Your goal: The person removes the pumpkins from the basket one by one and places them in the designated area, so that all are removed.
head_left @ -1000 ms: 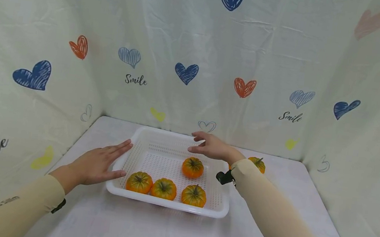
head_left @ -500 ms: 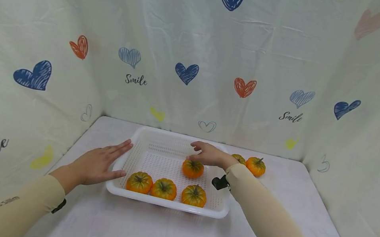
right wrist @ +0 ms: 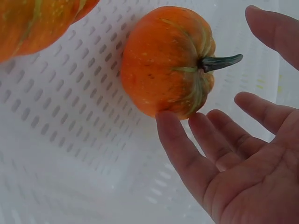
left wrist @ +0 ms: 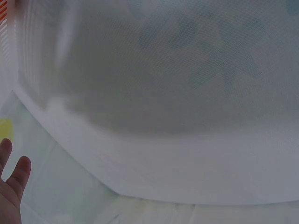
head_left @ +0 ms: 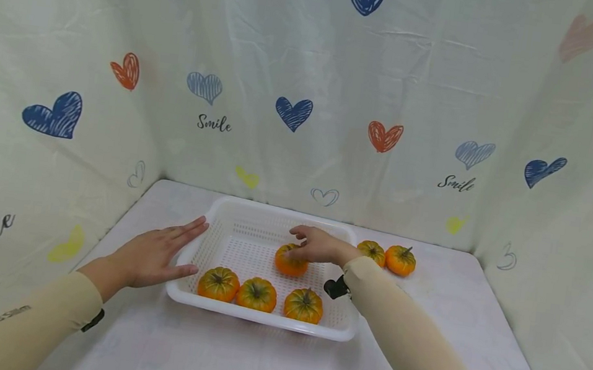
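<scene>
R hand (head_left: 316,247): digits relaxed, touching side of rear mini pumpkin (head_left: 290,265) in tray, no grip. Pumpkin's slid a bit left vs. ½ sec ago, so prob. a positioning nudge, not a lift. L hand (head_left: 155,254) unchanged: straight-fingered, holding nothing, at white slotted tray's (head_left: 242,253) left rim. 3 front pumpkins (head_left: 256,295) inside; 2 outer pumpkins (head_left: 400,262) on tabletop (head_left: 250,366), R of tray.
</scene>
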Demonstrator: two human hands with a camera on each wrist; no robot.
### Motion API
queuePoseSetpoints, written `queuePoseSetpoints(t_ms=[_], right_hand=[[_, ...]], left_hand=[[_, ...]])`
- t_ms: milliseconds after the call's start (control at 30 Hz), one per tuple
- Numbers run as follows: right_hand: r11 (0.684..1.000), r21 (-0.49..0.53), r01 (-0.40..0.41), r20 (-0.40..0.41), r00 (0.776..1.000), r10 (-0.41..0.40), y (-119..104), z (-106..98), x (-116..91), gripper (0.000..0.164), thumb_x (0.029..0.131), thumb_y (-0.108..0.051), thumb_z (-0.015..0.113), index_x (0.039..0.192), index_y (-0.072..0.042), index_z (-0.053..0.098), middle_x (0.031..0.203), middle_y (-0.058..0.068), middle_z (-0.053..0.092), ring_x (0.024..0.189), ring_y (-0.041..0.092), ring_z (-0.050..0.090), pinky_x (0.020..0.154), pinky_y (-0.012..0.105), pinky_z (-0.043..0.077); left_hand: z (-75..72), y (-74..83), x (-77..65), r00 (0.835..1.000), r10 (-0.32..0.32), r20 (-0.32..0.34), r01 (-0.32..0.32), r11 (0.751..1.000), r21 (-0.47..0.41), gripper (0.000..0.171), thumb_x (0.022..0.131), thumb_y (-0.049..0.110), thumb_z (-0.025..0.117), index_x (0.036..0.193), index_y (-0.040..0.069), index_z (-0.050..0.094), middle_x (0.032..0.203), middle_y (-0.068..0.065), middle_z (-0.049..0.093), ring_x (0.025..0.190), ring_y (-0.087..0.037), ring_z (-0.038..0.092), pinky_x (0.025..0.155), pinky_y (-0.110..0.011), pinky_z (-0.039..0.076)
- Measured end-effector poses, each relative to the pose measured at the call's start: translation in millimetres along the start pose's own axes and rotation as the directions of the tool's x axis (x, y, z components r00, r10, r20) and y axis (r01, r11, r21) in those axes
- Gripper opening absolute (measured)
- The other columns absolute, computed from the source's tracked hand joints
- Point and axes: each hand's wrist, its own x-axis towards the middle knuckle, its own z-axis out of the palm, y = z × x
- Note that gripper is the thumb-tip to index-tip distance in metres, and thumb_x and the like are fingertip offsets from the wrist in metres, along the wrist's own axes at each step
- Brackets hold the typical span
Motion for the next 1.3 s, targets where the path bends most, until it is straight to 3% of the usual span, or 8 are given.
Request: queuePoseSetpoints(t_ms=[733,1300], right_hand=[[0.999,-0.036,-0.031,0.04,0.999,0.032,6.9,19.7,9.6,0.073,0.083,-0.027,0.082,0.146,-0.015,0.048,0.142,0.01,0.051,0.125,0.027,0.05,0.109,0.049,0.038],[0.996,-0.092,-0.006,0.014,1.0,0.007,7.6,21.9,13.0,0.077,0.081,-0.034,0.083,0.147,-0.019,0.048,0.144,0.008,0.051,0.126,0.027,0.049,0.11,0.049,0.036]], left_hand=[[-0.7,1.8,0.9,1.0,0.004,0.002,-0.004,1.0,-0.005,0.085,0.095,0.059,0.054,0.16,0.013,0.024,0.165,-0.006,0.019,0.139,-0.037,0.04,0.107,-0.059,0.037],[-2.2,2.4,0.4,1.0,0.001,0.003,-0.001,1.0,0.008,0.085,0.094,0.059,0.055,0.159,0.012,0.025,0.165,-0.007,0.02,0.139,-0.036,0.04,0.107,-0.058,0.038]])
